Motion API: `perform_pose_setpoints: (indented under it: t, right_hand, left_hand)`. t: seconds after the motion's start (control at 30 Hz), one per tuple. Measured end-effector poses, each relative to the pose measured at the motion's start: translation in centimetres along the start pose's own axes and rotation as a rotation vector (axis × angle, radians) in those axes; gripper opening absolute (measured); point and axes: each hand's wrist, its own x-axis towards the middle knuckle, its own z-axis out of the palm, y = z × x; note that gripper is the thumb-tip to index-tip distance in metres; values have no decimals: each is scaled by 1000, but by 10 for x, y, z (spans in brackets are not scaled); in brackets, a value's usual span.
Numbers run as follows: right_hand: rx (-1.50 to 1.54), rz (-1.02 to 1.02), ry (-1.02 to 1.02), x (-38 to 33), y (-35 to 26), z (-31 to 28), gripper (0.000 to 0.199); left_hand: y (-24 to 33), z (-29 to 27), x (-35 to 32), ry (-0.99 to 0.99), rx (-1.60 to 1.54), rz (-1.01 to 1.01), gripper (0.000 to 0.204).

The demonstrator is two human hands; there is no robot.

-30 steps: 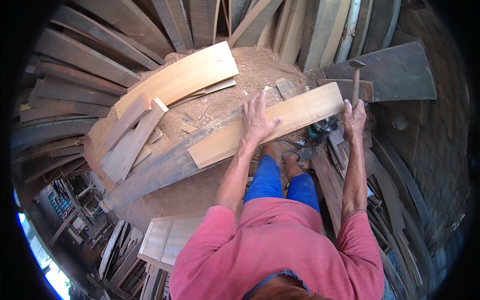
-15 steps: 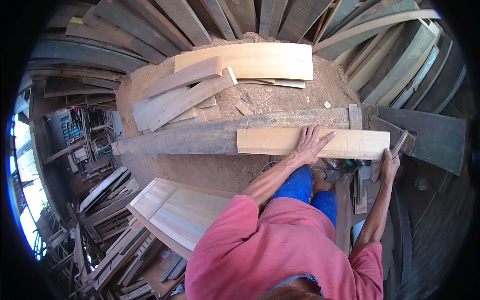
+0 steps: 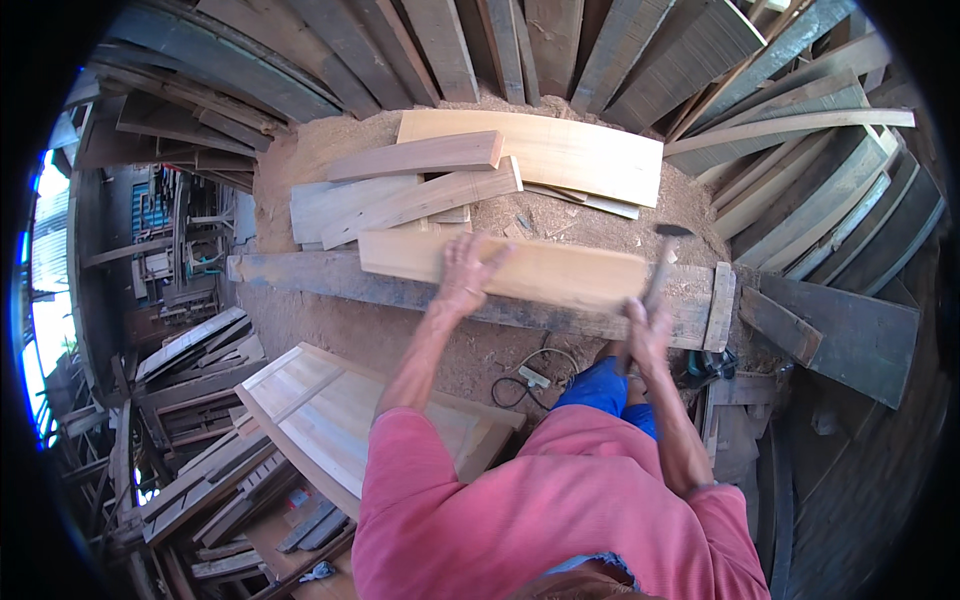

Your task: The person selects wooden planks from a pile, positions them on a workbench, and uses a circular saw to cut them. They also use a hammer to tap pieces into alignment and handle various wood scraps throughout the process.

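Observation:
A pale planed board (image 3: 560, 272) lies along the long dark plank (image 3: 310, 272), slightly slanted. Spread over the near edge and face of its left part is my left hand (image 3: 466, 277), fingers apart and a little blurred. My right hand (image 3: 650, 335) is closed round the handle of a hammer (image 3: 660, 268), near the board's right end. The hammer's dark head points up and away from me, and its handle end shows below the fist. Whether the right hand also touches the board cannot be made out.
Beyond the plank are a wide pale board (image 3: 570, 155) and several shorter offcuts (image 3: 420, 160) on sawdust. A small wooden block (image 3: 719, 306) crosses the plank's right end. A panelled wooden piece (image 3: 330, 400) stands at my left, with a cable (image 3: 520, 385) beside it. Timber leans all round.
The pale board has shifted left, with my left hand on it. My right hand has come left from the board's far right end, and the hammer's head now shows. The view has shifted too.

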Motion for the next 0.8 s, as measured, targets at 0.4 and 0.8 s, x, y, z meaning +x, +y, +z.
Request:
perform_pose_setpoints:
  t: [0.4,0.8]
  right_hand:
    - [-391,101,-472,25,-2,13,35]
    - [-782,94,-525,-7,26,-62,49]
  left_hand:
    - [57,162,-34,-95,-740,-755,102]
    - [82,151,-31,-229,-720,-563,93]
